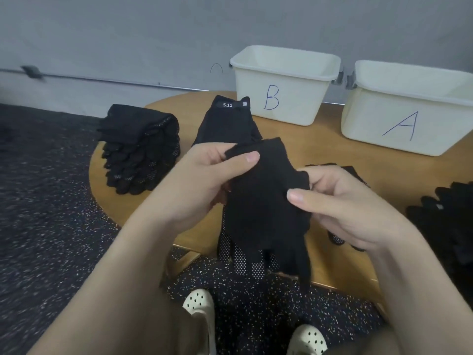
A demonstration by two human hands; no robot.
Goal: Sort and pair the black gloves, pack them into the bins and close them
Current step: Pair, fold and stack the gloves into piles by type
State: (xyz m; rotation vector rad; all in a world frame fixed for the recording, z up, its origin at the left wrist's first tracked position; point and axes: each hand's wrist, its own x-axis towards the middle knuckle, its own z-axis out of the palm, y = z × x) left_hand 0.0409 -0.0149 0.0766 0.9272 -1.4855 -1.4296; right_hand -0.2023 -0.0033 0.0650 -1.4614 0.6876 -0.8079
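Note:
A black knit glove (266,201) hangs fingers-down between my hands above the table's near edge. My left hand (207,175) pinches its cuff at the top left, and my right hand (337,203) grips its right edge. A second glove with white grip dots (240,257) hangs behind it. A black glove with a "5.11" label (227,119) lies flat beyond my hands. Two white bins stand open at the back: bin B (279,98) and bin A (409,116).
A stack of black dotted gloves (139,152) sits at the left end of the round wooden table (358,155). More black gloves (448,216) lie at the right edge. A grey wall stands behind the bins. Speckled dark floor and my white shoes are below.

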